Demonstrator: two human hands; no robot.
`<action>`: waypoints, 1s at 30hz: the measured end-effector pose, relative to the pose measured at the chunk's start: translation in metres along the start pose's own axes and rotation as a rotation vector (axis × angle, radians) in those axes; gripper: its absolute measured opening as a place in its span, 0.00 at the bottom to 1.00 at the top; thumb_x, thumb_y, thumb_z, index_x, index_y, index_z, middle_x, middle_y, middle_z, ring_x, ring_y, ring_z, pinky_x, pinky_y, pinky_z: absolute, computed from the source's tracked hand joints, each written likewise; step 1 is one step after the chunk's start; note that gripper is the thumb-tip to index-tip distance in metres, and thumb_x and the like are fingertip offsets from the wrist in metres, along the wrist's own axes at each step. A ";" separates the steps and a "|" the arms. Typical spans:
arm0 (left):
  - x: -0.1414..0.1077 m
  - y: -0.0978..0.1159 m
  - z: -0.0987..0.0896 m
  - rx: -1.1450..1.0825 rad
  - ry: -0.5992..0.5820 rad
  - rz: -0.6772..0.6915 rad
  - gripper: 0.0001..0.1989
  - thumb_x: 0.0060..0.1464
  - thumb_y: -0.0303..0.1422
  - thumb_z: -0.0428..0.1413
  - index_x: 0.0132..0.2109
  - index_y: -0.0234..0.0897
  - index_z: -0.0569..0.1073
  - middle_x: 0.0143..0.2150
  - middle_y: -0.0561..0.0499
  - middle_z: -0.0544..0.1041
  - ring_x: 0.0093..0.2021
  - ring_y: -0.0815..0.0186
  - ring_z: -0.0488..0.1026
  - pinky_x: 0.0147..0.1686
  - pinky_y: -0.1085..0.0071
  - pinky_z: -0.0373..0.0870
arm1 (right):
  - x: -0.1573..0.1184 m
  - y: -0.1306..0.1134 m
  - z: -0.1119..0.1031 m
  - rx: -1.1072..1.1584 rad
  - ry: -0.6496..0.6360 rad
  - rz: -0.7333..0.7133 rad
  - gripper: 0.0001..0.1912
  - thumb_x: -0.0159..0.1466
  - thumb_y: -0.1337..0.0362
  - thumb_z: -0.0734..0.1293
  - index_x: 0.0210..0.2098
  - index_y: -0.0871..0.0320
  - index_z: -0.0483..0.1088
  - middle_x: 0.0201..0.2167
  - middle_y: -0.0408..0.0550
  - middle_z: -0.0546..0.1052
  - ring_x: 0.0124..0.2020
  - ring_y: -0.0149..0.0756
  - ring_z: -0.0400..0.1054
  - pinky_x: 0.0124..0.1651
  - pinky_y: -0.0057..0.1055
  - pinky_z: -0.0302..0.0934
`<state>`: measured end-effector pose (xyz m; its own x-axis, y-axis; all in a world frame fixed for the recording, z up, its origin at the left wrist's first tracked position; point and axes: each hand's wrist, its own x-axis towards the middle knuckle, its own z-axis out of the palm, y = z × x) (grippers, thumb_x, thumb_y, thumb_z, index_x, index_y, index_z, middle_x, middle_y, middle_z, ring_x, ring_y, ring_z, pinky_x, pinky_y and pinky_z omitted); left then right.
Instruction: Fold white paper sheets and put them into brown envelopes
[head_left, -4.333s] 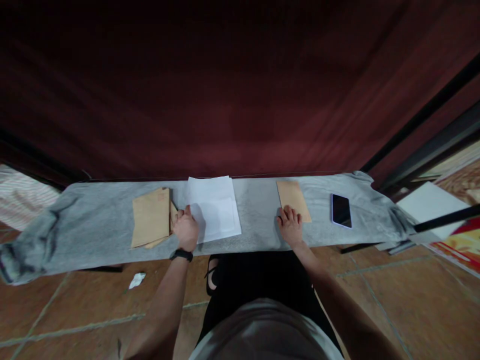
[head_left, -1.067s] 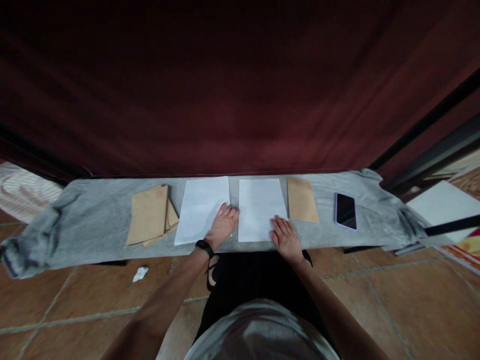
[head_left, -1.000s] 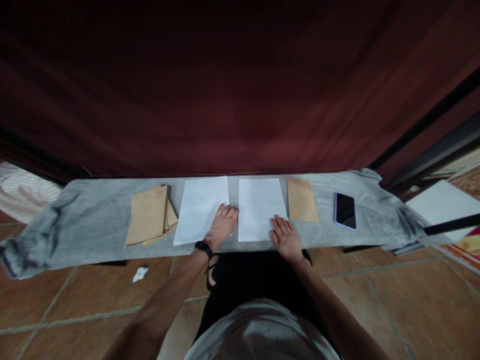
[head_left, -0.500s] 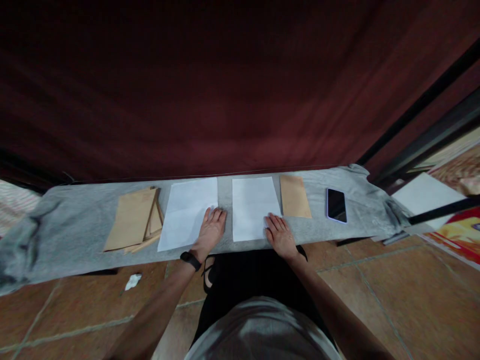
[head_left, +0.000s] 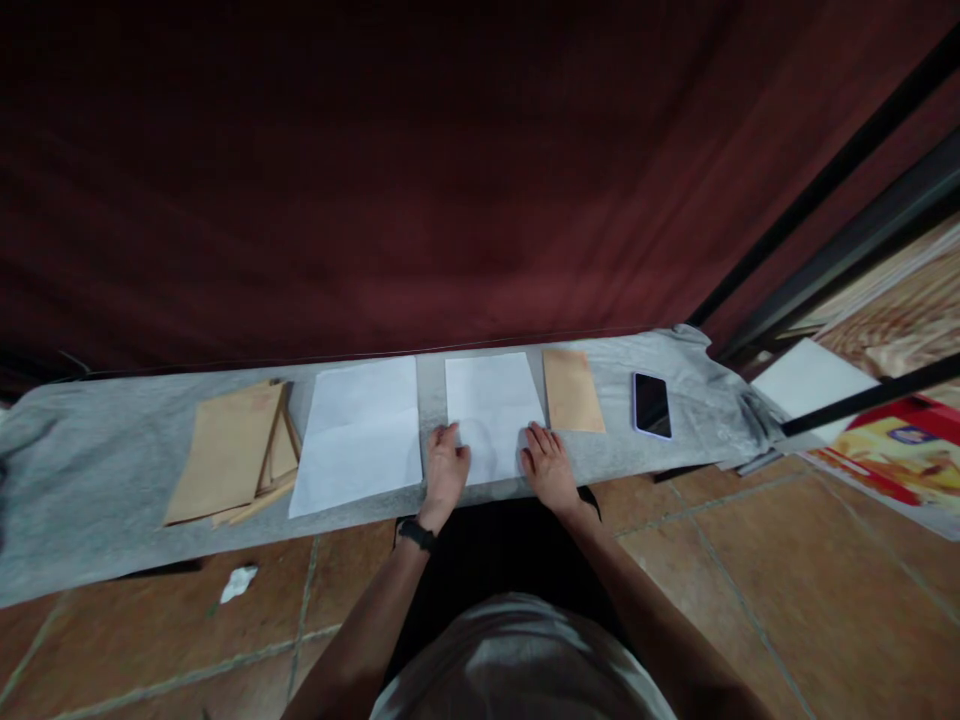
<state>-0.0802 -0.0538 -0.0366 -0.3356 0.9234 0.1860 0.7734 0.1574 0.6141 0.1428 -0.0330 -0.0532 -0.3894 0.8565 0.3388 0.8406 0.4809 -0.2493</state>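
Note:
A white sheet of paper (head_left: 491,400) lies on the grey cloth between my two hands. My left hand (head_left: 448,468) is at its left edge, fingers curled in and closed on the paper's border. Along the lower right edge rests my right hand (head_left: 551,468), open, its fingers extended over the sheet's margin. A second, larger white paper (head_left: 356,430) lies to the left, apart from my left hand. Just right of the nearer sheet is a brown envelope (head_left: 572,390), close to my right fingertips.
Several brown envelopes (head_left: 225,455) are piled at the left. A phone (head_left: 652,406) lies toward the right on the cloth-covered narrow table (head_left: 97,460). Dark red fabric (head_left: 420,200) hangs behind. A colourful box (head_left: 900,450) stands at far right; crumpled white tissue (head_left: 238,583) lies on the floor.
My left hand has moved right, off the larger paper to the left edge of the other sheet, and its fingers have curled. My right hand stays at the right edge. The view has shifted slightly.

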 end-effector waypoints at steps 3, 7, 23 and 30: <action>0.000 0.001 -0.001 0.026 0.010 -0.012 0.23 0.55 0.25 0.55 0.58 0.35 0.72 0.52 0.40 0.72 0.51 0.56 0.74 0.54 0.59 0.74 | 0.002 0.001 -0.001 0.011 0.016 0.001 0.24 0.72 0.64 0.57 0.65 0.62 0.64 0.65 0.58 0.68 0.66 0.47 0.60 0.68 0.47 0.53; -0.005 -0.001 0.000 0.090 0.031 0.030 0.22 0.56 0.27 0.56 0.58 0.36 0.73 0.52 0.41 0.72 0.54 0.55 0.71 0.59 0.57 0.69 | 0.011 0.013 -0.005 -0.020 0.090 0.076 0.24 0.72 0.63 0.57 0.66 0.61 0.63 0.67 0.59 0.66 0.67 0.51 0.58 0.65 0.51 0.54; -0.006 -0.009 0.001 0.069 0.044 0.042 0.21 0.56 0.25 0.55 0.57 0.38 0.73 0.53 0.43 0.72 0.55 0.54 0.70 0.60 0.55 0.69 | 0.025 0.052 -0.008 -0.105 0.093 0.128 0.22 0.71 0.65 0.55 0.61 0.59 0.66 0.62 0.59 0.71 0.62 0.49 0.64 0.64 0.49 0.52; -0.008 -0.008 -0.010 0.105 0.043 0.043 0.21 0.57 0.25 0.54 0.57 0.36 0.73 0.57 0.40 0.71 0.58 0.53 0.70 0.60 0.55 0.70 | 0.020 0.046 -0.011 -0.080 0.070 0.132 0.24 0.71 0.66 0.54 0.64 0.64 0.64 0.64 0.62 0.69 0.65 0.49 0.62 0.66 0.50 0.52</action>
<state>-0.0889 -0.0657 -0.0356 -0.3218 0.9146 0.2449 0.8391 0.1557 0.5212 0.1780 0.0041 -0.0475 -0.2490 0.8946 0.3709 0.9112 0.3462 -0.2233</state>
